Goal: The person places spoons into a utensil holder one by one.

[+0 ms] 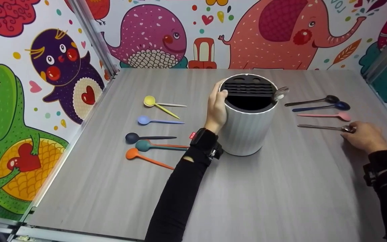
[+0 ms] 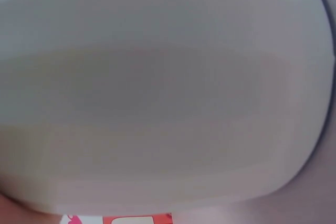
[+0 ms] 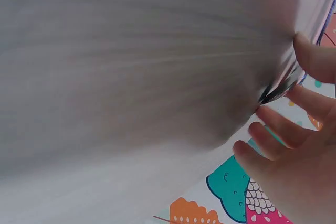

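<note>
My left hand (image 1: 216, 109) grips the left side of a tall, pale grey ribbed utensil holder (image 1: 247, 132), its thumb over the rim. A clear-looking spoon (image 1: 282, 93) sticks out of the holder's right side. That holder's blurred wall (image 2: 157, 93) fills the left wrist view. Over at the right, my right hand (image 1: 366, 136) is at the bowl of a metal spoon (image 1: 324, 127) lying on the table. The right wrist view shows the fingers spread around this spoon's dark bowl (image 3: 281, 90), the thumb a little apart from it.
Behind the metal spoon lie pink (image 1: 324, 115), blue (image 1: 321, 107) and black (image 1: 311, 101) spoons. Several coloured spoons, including an orange one (image 1: 132, 153) and a lilac one (image 1: 143, 120), lie left of the holder. Cartoon-printed walls (image 1: 166, 37) border the grey table (image 1: 106, 195).
</note>
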{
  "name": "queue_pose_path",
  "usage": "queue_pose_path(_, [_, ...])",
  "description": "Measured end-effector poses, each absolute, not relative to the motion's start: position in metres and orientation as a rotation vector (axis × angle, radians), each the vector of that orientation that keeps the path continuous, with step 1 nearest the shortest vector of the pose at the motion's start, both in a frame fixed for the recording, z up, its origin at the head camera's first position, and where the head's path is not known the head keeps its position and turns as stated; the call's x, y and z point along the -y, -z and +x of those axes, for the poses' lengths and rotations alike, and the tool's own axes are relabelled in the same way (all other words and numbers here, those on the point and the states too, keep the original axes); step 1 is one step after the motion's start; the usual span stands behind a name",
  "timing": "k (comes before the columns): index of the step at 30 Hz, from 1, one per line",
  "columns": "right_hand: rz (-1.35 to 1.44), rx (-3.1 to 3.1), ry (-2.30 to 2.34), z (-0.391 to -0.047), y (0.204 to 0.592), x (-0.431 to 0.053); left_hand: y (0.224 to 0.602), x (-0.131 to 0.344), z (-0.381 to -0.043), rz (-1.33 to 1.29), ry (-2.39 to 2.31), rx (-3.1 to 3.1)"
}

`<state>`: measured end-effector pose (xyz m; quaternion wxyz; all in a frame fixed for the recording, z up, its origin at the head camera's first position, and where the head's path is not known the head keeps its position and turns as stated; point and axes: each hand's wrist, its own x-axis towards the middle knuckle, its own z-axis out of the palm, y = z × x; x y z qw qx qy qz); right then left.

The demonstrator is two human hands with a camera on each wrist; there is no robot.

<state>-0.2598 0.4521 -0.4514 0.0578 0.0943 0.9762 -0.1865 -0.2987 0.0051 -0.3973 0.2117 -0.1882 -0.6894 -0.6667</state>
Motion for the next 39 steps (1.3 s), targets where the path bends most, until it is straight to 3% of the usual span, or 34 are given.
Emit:
queue_pose_path(13, [0.489,-2.962,0.848,-0.254,0.450,-0.452,0.396,-0.005,-0.298,-0.518,1.861,1.900])
queue_pose_path(17, [0.614,-2.838,1.228,-0.252,0.444,-0.451,0.396,-0.006,-0.298,-0.509,1.855,1.907])
queue_pose_path(20, [0.673,-2.612,1.817,-0.251,0.439,-0.447,0.397,-0.006,-0.298,-0.510,1.844,1.914])
queue_pose_path(24, [0.558,-2.064,2.651,-0.252,0.434,-0.437,0.396,-0.006,-0.298,-0.511,1.833,1.914])
queue_pose_path(27, [0.438,-1.754,2.953,-0.254,0.431,-0.428,0.397,-0.005,-0.298,-0.507,1.830,1.917])
queue_pose_path(39, [0.100,-1.333,3.056,-0.264,0.409,-0.391,0.397,-0.006,-0.297,-0.504,1.841,1.926])
